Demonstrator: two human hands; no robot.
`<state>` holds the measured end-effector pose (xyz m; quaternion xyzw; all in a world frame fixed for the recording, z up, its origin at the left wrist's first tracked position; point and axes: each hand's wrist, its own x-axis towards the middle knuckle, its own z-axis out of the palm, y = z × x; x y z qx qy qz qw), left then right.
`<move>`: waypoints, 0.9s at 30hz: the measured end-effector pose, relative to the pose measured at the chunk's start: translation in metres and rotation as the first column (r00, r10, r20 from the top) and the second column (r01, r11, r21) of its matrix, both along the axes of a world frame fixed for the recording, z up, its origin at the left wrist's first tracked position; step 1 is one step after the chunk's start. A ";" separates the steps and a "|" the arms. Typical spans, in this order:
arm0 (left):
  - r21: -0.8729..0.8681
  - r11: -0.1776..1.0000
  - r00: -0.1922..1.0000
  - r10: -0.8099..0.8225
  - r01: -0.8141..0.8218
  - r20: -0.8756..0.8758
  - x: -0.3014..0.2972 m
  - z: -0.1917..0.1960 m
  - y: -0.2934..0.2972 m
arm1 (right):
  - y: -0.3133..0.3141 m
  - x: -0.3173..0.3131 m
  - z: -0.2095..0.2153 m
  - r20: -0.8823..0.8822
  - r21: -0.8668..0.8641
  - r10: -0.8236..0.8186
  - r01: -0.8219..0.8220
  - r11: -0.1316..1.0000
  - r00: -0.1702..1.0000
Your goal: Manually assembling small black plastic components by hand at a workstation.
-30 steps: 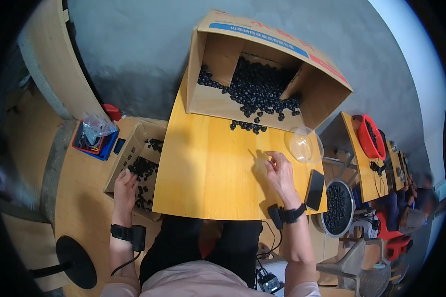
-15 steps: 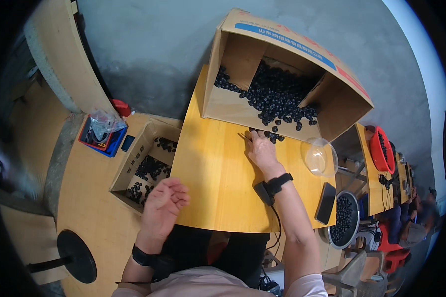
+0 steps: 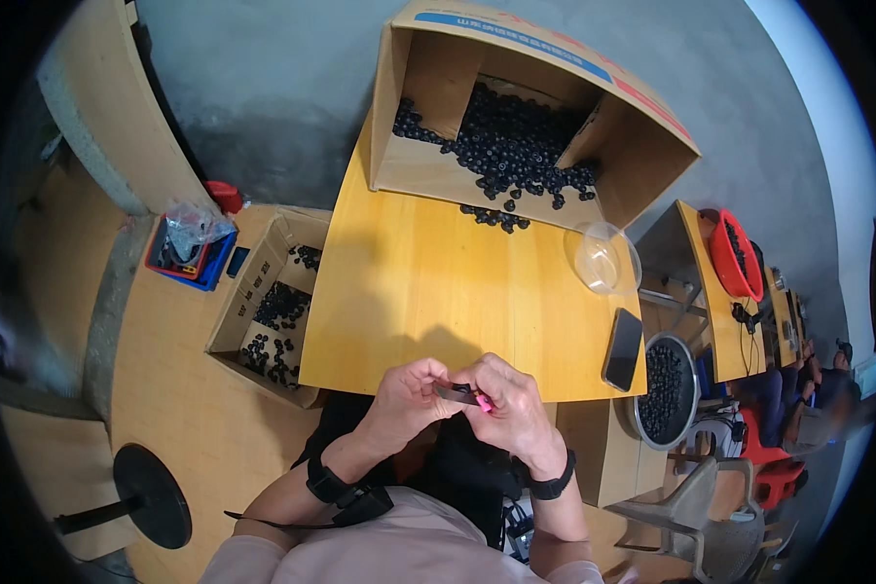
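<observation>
Both hands meet just over the table's front edge. My right hand is closed round a small knife with a flat metal blade and a bit of pink at its handle. My left hand is pinched at the blade's other end; whatever its fingertips hold is hidden. Farther off, a small heap of dark round pieces, like large berries or nuts, lies on the yellow table. It sits before a big cardboard box on its side, with many more inside.
A clear plastic bowl and a phone lie at the table's right. Lower left stands an open carton with dark pieces. Right of the table are a metal basin, a red basin, a chair and a seated person.
My right hand has come back from the heap by the box to the table's front edge. My left hand has moved right and closed against it. The view has shifted.
</observation>
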<state>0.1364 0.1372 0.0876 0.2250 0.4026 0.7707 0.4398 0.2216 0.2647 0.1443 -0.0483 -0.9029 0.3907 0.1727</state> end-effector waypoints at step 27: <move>0.111 0.993 0.999 0.041 -0.037 -0.032 0.035 0.016 -0.004 | -0.019 0.039 -0.008 -0.224 -0.598 -0.176 0.008 0.802 0.959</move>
